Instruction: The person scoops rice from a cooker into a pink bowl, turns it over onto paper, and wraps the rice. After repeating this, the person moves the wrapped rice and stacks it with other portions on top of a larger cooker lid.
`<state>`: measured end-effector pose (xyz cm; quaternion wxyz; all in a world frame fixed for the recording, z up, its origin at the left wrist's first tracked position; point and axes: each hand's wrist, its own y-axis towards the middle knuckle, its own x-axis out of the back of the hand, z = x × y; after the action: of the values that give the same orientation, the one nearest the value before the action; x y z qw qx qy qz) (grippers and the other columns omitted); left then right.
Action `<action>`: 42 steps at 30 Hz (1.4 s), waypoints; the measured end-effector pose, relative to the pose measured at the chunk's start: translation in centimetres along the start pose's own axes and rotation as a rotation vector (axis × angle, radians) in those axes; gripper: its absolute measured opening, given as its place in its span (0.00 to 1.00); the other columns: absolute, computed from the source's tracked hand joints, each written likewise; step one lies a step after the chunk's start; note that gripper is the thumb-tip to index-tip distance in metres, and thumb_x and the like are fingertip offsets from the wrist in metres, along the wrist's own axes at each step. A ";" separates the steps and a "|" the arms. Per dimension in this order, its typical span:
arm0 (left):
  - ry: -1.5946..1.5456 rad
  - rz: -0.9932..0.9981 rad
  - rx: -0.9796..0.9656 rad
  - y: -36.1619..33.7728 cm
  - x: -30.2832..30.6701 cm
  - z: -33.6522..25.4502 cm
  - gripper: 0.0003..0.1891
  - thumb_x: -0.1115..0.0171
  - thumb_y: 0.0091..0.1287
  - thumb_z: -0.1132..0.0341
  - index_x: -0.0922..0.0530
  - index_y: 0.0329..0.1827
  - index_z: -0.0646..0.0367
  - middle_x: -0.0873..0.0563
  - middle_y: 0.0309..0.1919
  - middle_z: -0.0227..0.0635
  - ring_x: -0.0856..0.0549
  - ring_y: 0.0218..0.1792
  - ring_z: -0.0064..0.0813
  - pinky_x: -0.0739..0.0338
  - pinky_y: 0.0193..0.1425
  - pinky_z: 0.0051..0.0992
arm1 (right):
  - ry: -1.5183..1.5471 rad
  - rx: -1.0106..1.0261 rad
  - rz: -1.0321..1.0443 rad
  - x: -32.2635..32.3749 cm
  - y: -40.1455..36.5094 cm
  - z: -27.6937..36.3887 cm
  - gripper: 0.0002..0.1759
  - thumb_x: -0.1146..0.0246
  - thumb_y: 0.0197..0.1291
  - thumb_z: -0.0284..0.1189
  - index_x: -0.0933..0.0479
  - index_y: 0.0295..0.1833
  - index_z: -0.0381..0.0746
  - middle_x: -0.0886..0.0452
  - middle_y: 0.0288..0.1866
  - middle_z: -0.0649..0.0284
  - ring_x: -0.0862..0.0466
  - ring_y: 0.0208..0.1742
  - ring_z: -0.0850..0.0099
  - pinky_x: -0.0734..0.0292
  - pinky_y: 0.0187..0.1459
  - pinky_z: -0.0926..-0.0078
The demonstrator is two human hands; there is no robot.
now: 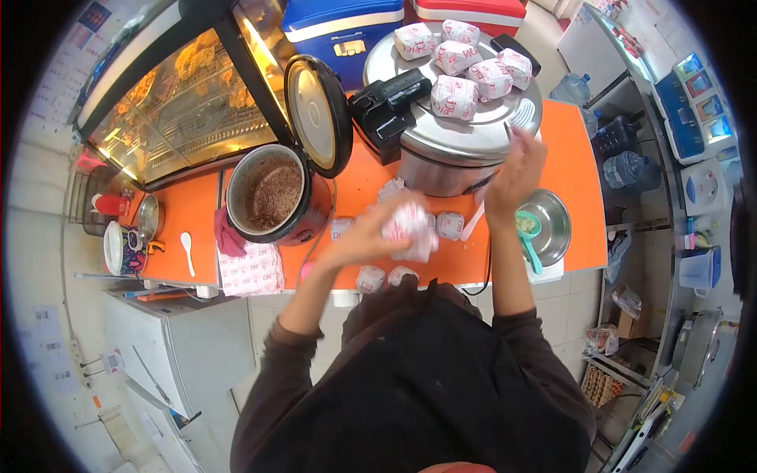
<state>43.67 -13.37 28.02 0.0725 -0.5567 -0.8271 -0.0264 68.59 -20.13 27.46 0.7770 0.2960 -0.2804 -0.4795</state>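
Note:
My left hand [371, 239] is closed around a paper-wrapped packet [410, 225], white with red print, above the orange counter. Loose paper hangs beneath it. My right hand [519, 162] is raised by the edge of a large steel pot's lid [410, 126]. Just beyond its fingertips is a white slotted utensil [523, 114]; motion blur hides whether the fingers grip it. More wrapped packets [455, 96] sit on the lid. Below the left hand, several others [371, 278] lie along the counter's front edge, and one packet [450, 225] is to its right.
An open cooker [298, 225] with brown rice stands at left, its lid [318, 114] raised. Behind it is a glass warmer [185, 94] with fried food. A steel bowl [557, 229] with a green ladle [531, 240] is at right. Stacked wrapping paper [251, 270] lies front left.

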 end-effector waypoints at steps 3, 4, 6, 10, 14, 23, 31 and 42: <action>0.705 -0.531 -0.377 5.7 5.5 -8.0 0.38 0.27 0.49 0.58 0.30 0.65 0.54 0.27 0.51 0.47 0.22 0.51 0.49 0.26 0.57 0.40 | 0.011 -0.135 0.075 2.1 -8.7 -2.5 0.11 0.45 0.61 0.22 0.22 0.49 0.35 0.21 0.39 0.54 0.21 0.36 0.60 0.27 0.42 0.66; 0.956 -0.703 -0.369 8.8 7.6 -8.7 0.36 0.27 0.50 0.57 0.28 0.65 0.51 0.26 0.54 0.50 0.22 0.55 0.48 0.24 0.55 0.39 | -0.018 -0.151 0.234 2.5 -11.3 -3.7 0.12 0.45 0.60 0.21 0.21 0.48 0.35 0.21 0.38 0.53 0.22 0.32 0.59 0.27 0.39 0.66; 0.947 -0.581 -0.136 14.0 11.2 -11.6 0.38 0.27 0.51 0.55 0.30 0.65 0.60 0.26 0.56 0.65 0.25 0.58 0.61 0.28 0.61 0.46 | -0.106 -0.424 0.591 3.0 -15.1 -5.6 0.12 0.43 0.58 0.21 0.21 0.47 0.35 0.21 0.39 0.53 0.21 0.36 0.58 0.27 0.41 0.66; 1.002 -0.646 0.060 24.3 16.9 -1.0 0.48 0.23 0.42 0.54 0.34 0.69 0.56 0.27 0.59 0.63 0.28 0.63 0.59 0.29 0.64 0.46 | -0.373 -0.305 0.801 3.8 -21.4 -10.6 0.23 0.36 0.51 0.23 0.22 0.56 0.41 0.22 0.53 0.53 0.24 0.54 0.53 0.27 0.51 0.60; 0.999 -0.824 0.115 24.4 13.7 -0.5 0.52 0.23 0.42 0.57 0.40 0.73 0.58 0.25 0.60 0.61 0.26 0.63 0.54 0.27 0.63 0.43 | -0.481 -0.222 0.771 2.0 -22.0 -12.5 0.36 0.30 0.46 0.26 0.28 0.65 0.50 0.30 0.63 0.55 0.32 0.62 0.50 0.31 0.58 0.54; 0.918 -0.698 -0.318 22.4 16.2 1.1 0.51 0.32 0.60 0.49 0.52 0.78 0.64 0.37 0.69 0.66 0.33 0.69 0.54 0.35 0.70 0.35 | -0.248 -0.614 1.412 1.1 -17.1 -14.2 0.38 0.30 0.42 0.32 0.32 0.64 0.48 0.29 0.61 0.55 0.24 0.51 0.59 0.25 0.47 0.59; 1.056 -0.068 -0.789 1.4 -0.1 8.2 0.16 0.38 0.55 0.70 0.22 0.48 0.57 0.17 0.42 0.36 0.18 0.46 0.36 0.22 0.46 0.32 | -0.012 0.063 0.591 2.2 10.6 -3.1 0.40 0.32 0.56 0.42 0.37 0.71 0.38 0.26 0.62 0.51 0.27 0.65 0.59 0.32 0.64 0.63; 0.910 -0.081 0.442 -14.2 -8.6 25.7 0.50 0.24 0.44 0.64 0.41 0.74 0.36 0.39 0.70 0.46 0.32 0.63 0.49 0.22 0.51 0.52 | -0.700 -0.071 0.836 -10.4 21.6 -13.6 0.37 0.35 0.58 0.37 0.37 0.73 0.42 0.30 0.66 0.44 0.26 0.62 0.54 0.33 0.65 0.59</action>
<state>31.40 -23.46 1.88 0.5406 -0.4277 -0.7184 -0.0932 86.97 -0.17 32.55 0.7712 -0.0441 -0.5997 -0.2090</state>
